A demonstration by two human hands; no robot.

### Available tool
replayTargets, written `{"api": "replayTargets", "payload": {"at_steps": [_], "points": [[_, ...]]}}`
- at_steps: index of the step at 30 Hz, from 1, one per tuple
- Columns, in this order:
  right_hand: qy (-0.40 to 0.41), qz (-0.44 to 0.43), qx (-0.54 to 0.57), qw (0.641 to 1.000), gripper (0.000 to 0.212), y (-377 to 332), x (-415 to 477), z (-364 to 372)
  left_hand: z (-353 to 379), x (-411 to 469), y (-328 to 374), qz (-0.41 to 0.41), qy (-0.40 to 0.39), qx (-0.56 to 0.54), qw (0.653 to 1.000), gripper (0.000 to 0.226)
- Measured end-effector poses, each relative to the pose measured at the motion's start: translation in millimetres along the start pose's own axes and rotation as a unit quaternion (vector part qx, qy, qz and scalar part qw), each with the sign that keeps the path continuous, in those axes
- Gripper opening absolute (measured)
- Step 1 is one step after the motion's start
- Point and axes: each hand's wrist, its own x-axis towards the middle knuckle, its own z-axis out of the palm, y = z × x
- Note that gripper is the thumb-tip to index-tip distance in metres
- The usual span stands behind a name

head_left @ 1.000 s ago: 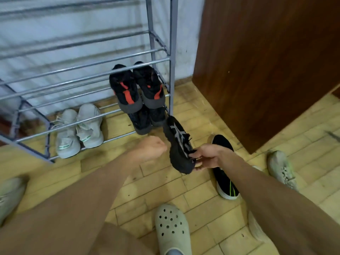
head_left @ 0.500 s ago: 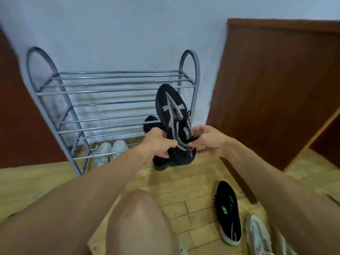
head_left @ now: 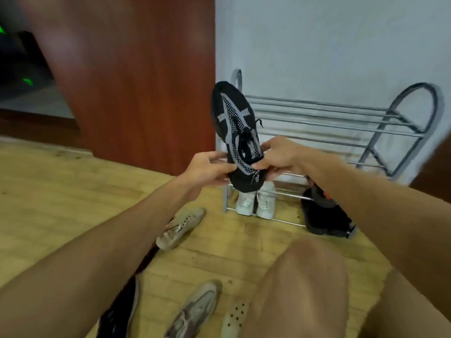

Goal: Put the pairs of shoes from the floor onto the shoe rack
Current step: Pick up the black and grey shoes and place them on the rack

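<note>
A black sneaker with grey straps (head_left: 235,128) is held upright, toe pointing up, in front of the left end of the grey metal shoe rack (head_left: 329,118). My left hand (head_left: 207,169) grips its heel from the left and my right hand (head_left: 278,154) grips it from the right. On the rack's bottom shelf stand a white pair (head_left: 256,201) and a black pair with red marks (head_left: 324,213). A beige sneaker (head_left: 180,228), another worn beige sneaker (head_left: 195,311) and a black sneaker (head_left: 122,313) lie on the floor.
A brown wooden panel (head_left: 146,81) stands left of the rack against the white wall. My bare knee (head_left: 305,276) fills the lower right, with a pale perforated clog (head_left: 235,315) beside it. The floor is yellow wooden parquet (head_left: 48,191).
The view has swung left, so the rack now sits at the right. Both hands still hold the black sneaker upright, and it stays in front of the rack.
</note>
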Motion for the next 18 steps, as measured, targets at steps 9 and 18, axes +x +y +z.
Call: {"api": "replayTargets", "payload": {"at_steps": [9, 18], "points": [[-0.035, 0.048, 0.01, 0.998, 0.037, 13.6, 45.9, 149.7, -144.7, -71.8, -144.7, -0.181, 0.082, -0.001, 0.98, 0.031], [-0.067, 0.108, -0.044, 0.991, 0.039, 81.1, 85.5, 251.1, -186.6, -92.7, -301.7, -0.351, 0.13, 0.052, 0.926, 0.04]]}}
